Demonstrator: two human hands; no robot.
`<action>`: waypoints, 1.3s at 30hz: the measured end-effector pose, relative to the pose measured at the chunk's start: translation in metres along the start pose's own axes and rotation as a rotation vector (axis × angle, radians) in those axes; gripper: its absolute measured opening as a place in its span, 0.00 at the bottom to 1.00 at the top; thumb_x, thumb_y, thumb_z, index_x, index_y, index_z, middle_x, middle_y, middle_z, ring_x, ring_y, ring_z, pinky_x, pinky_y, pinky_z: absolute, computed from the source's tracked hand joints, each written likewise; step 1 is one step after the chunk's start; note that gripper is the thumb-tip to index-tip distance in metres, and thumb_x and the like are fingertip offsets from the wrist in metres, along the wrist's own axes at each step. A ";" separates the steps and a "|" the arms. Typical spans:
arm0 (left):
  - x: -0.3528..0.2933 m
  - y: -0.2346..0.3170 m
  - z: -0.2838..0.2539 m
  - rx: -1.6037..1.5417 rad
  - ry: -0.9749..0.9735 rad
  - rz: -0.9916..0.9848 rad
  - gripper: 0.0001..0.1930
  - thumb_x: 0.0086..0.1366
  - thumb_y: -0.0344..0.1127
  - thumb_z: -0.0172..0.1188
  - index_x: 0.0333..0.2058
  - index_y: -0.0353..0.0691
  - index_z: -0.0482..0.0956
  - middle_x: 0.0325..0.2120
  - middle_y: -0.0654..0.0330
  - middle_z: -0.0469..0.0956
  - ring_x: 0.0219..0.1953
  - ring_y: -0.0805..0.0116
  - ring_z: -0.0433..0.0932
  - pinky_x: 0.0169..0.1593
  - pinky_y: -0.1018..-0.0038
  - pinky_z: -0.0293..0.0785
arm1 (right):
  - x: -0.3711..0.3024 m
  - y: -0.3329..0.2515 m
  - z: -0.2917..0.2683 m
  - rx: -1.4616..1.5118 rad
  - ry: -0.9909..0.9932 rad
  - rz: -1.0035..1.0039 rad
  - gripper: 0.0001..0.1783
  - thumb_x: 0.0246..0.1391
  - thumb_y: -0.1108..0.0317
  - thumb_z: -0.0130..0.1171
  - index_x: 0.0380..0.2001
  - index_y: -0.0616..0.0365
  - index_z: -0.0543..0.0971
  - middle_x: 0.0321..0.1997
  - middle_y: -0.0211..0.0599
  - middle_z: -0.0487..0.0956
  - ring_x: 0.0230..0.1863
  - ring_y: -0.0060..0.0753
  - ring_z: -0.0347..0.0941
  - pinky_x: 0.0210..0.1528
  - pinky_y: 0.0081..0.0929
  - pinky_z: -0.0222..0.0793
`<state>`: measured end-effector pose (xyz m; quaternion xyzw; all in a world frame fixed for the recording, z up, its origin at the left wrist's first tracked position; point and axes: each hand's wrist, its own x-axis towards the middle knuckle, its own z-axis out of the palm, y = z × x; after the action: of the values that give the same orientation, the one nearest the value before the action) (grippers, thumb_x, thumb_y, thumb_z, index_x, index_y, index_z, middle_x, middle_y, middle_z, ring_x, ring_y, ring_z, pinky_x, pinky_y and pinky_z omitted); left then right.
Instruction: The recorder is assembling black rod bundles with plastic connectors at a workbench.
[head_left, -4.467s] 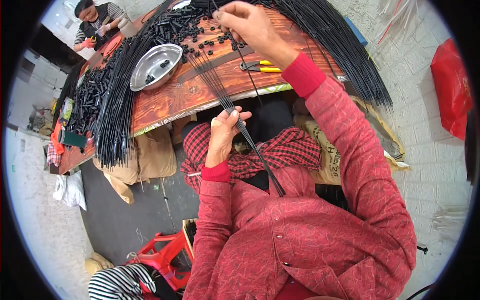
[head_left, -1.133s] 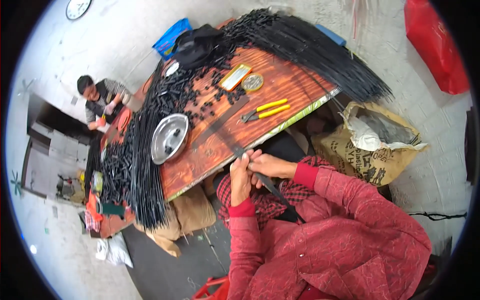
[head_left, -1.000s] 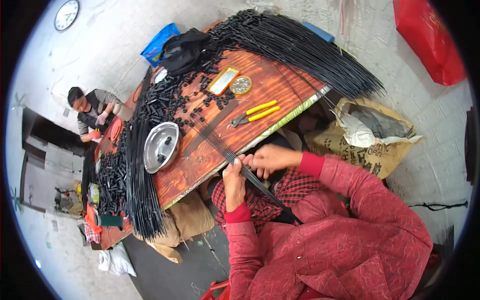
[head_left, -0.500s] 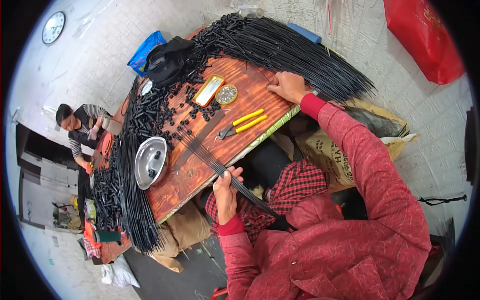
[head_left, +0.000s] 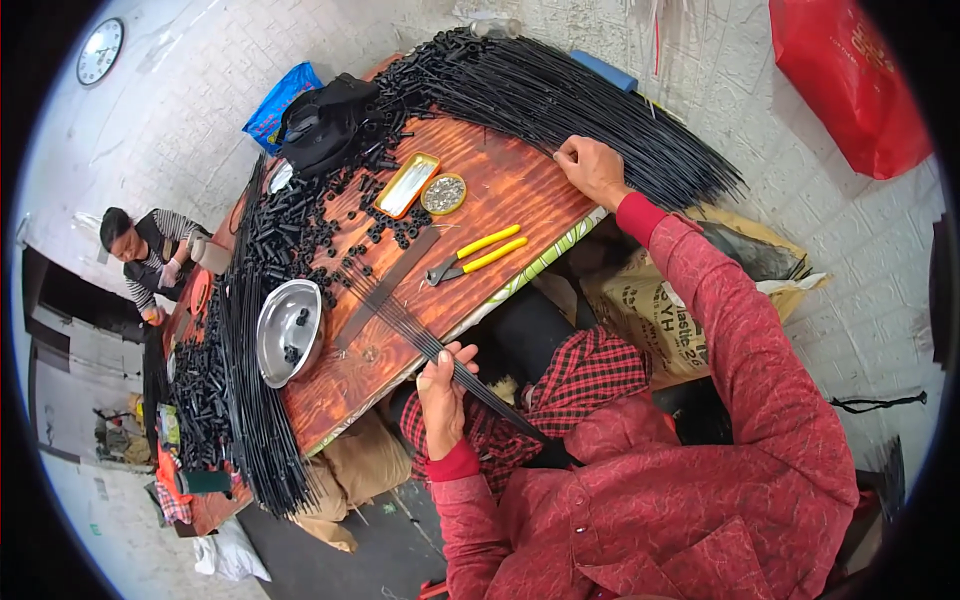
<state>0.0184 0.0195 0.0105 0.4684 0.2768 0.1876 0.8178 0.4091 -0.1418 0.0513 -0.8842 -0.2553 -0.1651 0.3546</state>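
Observation:
My left hand, at the near table edge, is closed around a slim bundle of thin black rods. One end of the bundle fans out over the tabletop and the other reaches down over my lap. At the right end of the table, my right hand is closed beside a large pile of black rods. What its fingers pinch, if anything, is hidden. Yellow-handled pliers lie between the hands, next to a flat dark strip.
A yellow tray, a round dish of small metal pieces and a metal bowl stand among loose black parts. More rods hang over the left edge. A sack stands below right. Another person works far left.
My right hand has moved slightly right along the rod pile, and its fingers look more curled in. My left hand keeps its bundle. The view has shifted a little.

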 end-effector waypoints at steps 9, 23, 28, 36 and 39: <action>-0.001 -0.001 -0.001 -0.023 0.016 -0.012 0.19 0.69 0.43 0.61 0.48 0.31 0.75 0.40 0.49 0.83 0.33 0.66 0.81 0.38 0.73 0.78 | 0.001 0.005 0.007 -0.081 0.016 -0.074 0.09 0.55 0.60 0.61 0.31 0.53 0.77 0.35 0.42 0.79 0.35 0.51 0.78 0.39 0.48 0.74; -0.002 -0.002 -0.001 0.017 0.001 0.007 0.21 0.69 0.45 0.61 0.49 0.32 0.75 0.41 0.49 0.83 0.34 0.68 0.81 0.40 0.75 0.78 | 0.019 0.010 0.009 -0.001 0.098 -0.105 0.11 0.56 0.60 0.58 0.28 0.55 0.79 0.31 0.42 0.82 0.34 0.49 0.80 0.37 0.46 0.74; 0.002 -0.002 0.000 -0.011 0.001 0.000 0.18 0.70 0.42 0.60 0.48 0.31 0.76 0.39 0.49 0.83 0.33 0.66 0.82 0.39 0.72 0.80 | 0.029 0.000 0.007 0.174 0.057 0.000 0.13 0.58 0.56 0.59 0.32 0.54 0.80 0.30 0.40 0.83 0.35 0.48 0.80 0.38 0.43 0.74; 0.001 -0.002 0.001 0.020 0.010 0.014 0.19 0.71 0.42 0.58 0.49 0.31 0.74 0.40 0.50 0.83 0.33 0.66 0.82 0.39 0.73 0.80 | 0.055 -0.033 -0.012 0.444 0.028 0.041 0.13 0.58 0.55 0.57 0.33 0.54 0.80 0.29 0.34 0.84 0.35 0.41 0.81 0.39 0.38 0.74; 0.000 -0.011 -0.006 0.050 0.008 0.022 0.22 0.71 0.47 0.59 0.50 0.31 0.75 0.42 0.48 0.83 0.33 0.71 0.81 0.35 0.78 0.77 | 0.074 -0.050 -0.023 0.419 0.035 -0.013 0.12 0.59 0.57 0.55 0.35 0.53 0.80 0.27 0.31 0.84 0.33 0.39 0.82 0.39 0.37 0.74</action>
<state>0.0150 0.0181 -0.0015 0.4911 0.2796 0.1915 0.8025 0.4387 -0.1025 0.1299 -0.7864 -0.2835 -0.1259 0.5342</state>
